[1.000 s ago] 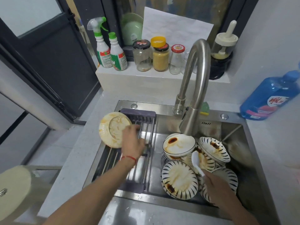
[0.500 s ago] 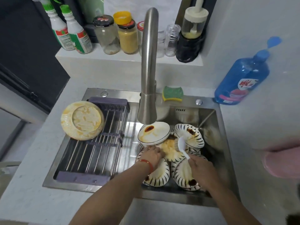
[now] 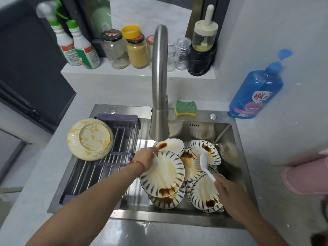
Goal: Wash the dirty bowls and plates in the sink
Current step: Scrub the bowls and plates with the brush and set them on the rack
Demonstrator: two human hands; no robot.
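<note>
Several dirty striped plates [image 3: 204,190] with brown sauce stains lie piled in the steel sink [image 3: 229,132]. My left hand [image 3: 144,155] grips the far-left rim of one striped plate [image 3: 165,173], tilted up above the pile. My right hand [image 3: 229,190] holds a white plastic spoon [image 3: 205,166] by its handle, the bowl end pointing up over the plates. A white bowl [image 3: 173,145] with a sauce stain sits under the tap. A yellow-smeared plate [image 3: 90,139] rests upside down on the far-left end of the drying rack [image 3: 106,166].
The tall steel tap [image 3: 159,82] rises over the sink's middle. A green-yellow sponge [image 3: 185,108] lies on the back rim. A blue soap bottle [image 3: 257,91] stands at the right. Spray bottles [image 3: 78,48] and jars [image 3: 136,50] line the ledge behind. A pink object [image 3: 307,174] lies at the right.
My left hand left the yellow-smeared plate on the rack, moved into the sink and lifted a striped plate by its rim. My right hand kept the spoon.
</note>
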